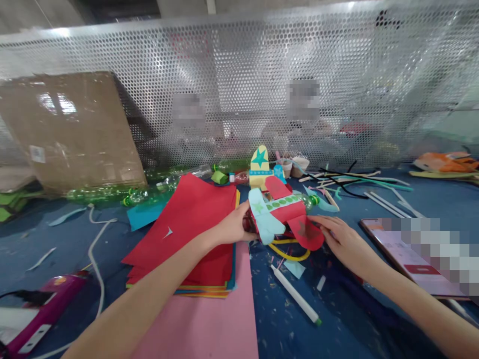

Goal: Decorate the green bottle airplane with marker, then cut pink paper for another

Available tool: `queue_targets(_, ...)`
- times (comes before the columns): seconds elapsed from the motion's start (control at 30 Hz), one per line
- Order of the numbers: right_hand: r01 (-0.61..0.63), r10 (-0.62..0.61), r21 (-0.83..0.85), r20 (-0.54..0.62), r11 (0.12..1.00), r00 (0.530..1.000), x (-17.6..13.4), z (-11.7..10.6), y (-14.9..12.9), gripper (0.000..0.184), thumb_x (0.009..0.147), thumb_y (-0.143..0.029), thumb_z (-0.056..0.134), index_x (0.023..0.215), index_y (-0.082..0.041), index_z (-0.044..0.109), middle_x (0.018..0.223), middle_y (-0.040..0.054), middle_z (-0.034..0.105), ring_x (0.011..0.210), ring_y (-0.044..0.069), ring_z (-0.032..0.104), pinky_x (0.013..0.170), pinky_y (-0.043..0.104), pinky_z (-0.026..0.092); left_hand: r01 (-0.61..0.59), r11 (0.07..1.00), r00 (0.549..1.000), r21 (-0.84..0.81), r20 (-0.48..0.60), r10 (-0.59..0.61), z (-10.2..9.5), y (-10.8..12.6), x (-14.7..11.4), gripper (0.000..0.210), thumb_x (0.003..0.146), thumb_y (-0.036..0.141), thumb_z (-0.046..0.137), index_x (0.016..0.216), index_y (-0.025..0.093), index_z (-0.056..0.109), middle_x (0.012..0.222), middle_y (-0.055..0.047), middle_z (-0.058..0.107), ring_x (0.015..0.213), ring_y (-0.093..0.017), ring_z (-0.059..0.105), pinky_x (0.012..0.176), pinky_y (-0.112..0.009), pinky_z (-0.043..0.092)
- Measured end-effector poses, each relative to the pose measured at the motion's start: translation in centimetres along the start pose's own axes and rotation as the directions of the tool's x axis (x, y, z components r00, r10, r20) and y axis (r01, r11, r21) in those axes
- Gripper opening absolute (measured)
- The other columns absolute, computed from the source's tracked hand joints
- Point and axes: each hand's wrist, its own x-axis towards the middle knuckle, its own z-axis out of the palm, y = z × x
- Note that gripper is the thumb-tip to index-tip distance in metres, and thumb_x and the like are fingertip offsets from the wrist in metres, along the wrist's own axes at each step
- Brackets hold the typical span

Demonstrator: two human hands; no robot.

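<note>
A toy plane (287,212) made from a plastic bottle sits in front of me, wrapped in red paper with a light blue band of green dots. Its light blue paper tail (266,222) faces left, and the green-capped bottle neck points right. My left hand (239,223) is closed around the tail end of the bottle. With its fingertips at the edge of the near red paper wing (307,233), my right hand (339,239) has its fingers pressed together on it. A yellow ring-like strip (295,257) shows underneath.
Left of the plane lies a stack of red paper (194,224) over pink paper (209,324). A white marker (297,295) and scraps lie nearer. Around these are a phone (411,254), a power strip (45,314), pipe cleaners (355,179), bottles (149,193) and a yellow paper craft (259,167).
</note>
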Motion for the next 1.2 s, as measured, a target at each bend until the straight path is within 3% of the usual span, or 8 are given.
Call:
queue_targets(0.13, -0.043, 0.043, 0.022, -0.015, 0.999, 0.999, 0.0, -0.2, 0.4, 0.037, 0.087, -0.021, 0.038, 0.108, -0.019, 0.069, 0.108, 0.0125, 0.075, 0.101, 0.029, 0.069, 0.09, 0.047, 0.056, 0.009, 0.997, 0.999, -0.072, 0.031, -0.006, -0.6, -0.8, 0.4, 0.064, 0.074, 0.019, 0.079, 0.129, 0.017, 0.049, 0.114, -0.009, 0.063, 0.102, -0.027, 0.063, 0.087, -0.043, 0.052)
queue_targets(0.27, -0.1, 0.101, 0.049, -0.03, 0.994, 0.994, 0.0, -0.1, 0.8, 0.035, 0.087, -0.025, 0.039, 0.102, -0.021, 0.07, 0.103, 0.0119, 0.076, 0.099, 0.03, 0.07, 0.088, 0.048, 0.056, 0.032, 0.989, 0.998, -0.144, 0.061, -0.023, -1.7, -1.4, 0.5, 0.036, 0.093, 0.027, 0.063, 0.126, 0.017, 0.053, 0.114, -0.008, 0.061, 0.093, -0.021, 0.064, 0.079, -0.04, 0.056)
queue_targets(0.37, -0.126, 0.127, 0.084, -0.014, 0.988, 0.992, -0.1, 0.0, 0.8, 0.033, 0.085, -0.028, 0.04, 0.097, -0.022, 0.071, 0.098, 0.0112, 0.077, 0.096, 0.03, 0.071, 0.086, 0.046, 0.056, 0.03, 0.978, 0.997, -0.205, 0.079, -0.014, -2.4, -1.5, 0.5, 0.047, 0.089, 0.027, 0.068, 0.131, 0.018, 0.05, 0.122, -0.01, 0.059, 0.101, -0.024, 0.063, 0.084, -0.043, 0.054)
queue_targets(0.53, -0.175, 0.175, 0.163, 0.017, 0.971, 0.984, -0.1, 0.0, 0.1, 0.034, 0.086, -0.037, 0.044, 0.105, -0.022, 0.067, 0.095, 0.0113, 0.077, 0.09, 0.03, 0.073, 0.078, 0.044, 0.059, 0.02, 0.967, 0.997, -0.254, 0.075, 0.0, -2.7, -0.6, 0.3, 0.079, 0.062, 0.024, 0.088, 0.131, 0.021, 0.051, 0.126, -0.012, 0.061, 0.115, -0.031, 0.058, 0.094, -0.041, 0.048)
queue_targets(0.67, -0.199, 0.195, 0.253, 0.043, 0.947, 0.98, 0.0, -0.1, -0.2, 0.036, 0.087, -0.04, 0.042, 0.107, -0.019, 0.065, 0.099, 0.014, 0.076, 0.089, 0.029, 0.074, 0.07, 0.039, 0.061, 0.021, 0.972, 0.999, -0.233, 0.047, -0.011, -2.8, 0.6, -0.1, 0.077, 0.063, 0.018, 0.085, 0.133, 0.021, 0.052, 0.128, -0.011, 0.061, 0.117, -0.032, 0.057, 0.094, -0.04, 0.046)
queue_targets(0.9, -0.191, 0.189, 0.363, 0.04, 0.912, 0.981, -0.1, 0.6, -0.2, 0.036, 0.087, -0.041, 0.044, 0.11, -0.019, 0.062, 0.109, 0.0153, 0.074, 0.101, 0.03, 0.071, 0.085, 0.043, 0.059, 0.002, 0.974, 1.0, -0.225, -0.022, -0.007, -3.3, 1.1, -0.4, 0.095, 0.062, 0.014, 0.082, 0.145, 0.026, 0.038, 0.146, -0.011, 0.045, 0.132, -0.034, 0.042, 0.099, -0.04, 0.043)
queue_targets(1.1, -0.185, 0.183, 0.386, 0.043, 0.904, 0.982, -0.3, 0.6, -0.3, 0.035, 0.087, -0.04, 0.046, 0.112, -0.021, 0.06, 0.104, 0.0129, 0.075, 0.094, 0.027, 0.073, 0.083, 0.041, 0.059, -0.032, 0.967, 0.999, -0.254, -0.022, 0.027, -3.7, 1.2, -0.4, 0.093, 0.062, 0.016, 0.087, 0.142, 0.024, 0.04, 0.145, -0.012, 0.045, 0.131, -0.033, 0.043, 0.101, -0.041, 0.042)
queue_targets(1.2, -0.183, 0.178, 0.389, 0.049, 0.903, 0.983, -0.3, 0.4, -0.5, 0.036, 0.086, -0.038, 0.046, 0.117, -0.022, 0.058, 0.107, 0.0129, 0.075, 0.089, 0.026, 0.074, 0.078, 0.04, 0.061, -0.048, 0.958, 0.999, -0.282, -0.024, 0.043, -3.8, 0.5, -0.2, 0.059, 0.083, 0.025, 0.074, 0.135, 0.02, 0.048, 0.137, -0.011, 0.051, 0.12, -0.03, 0.054, 0.097, -0.048, 0.046)
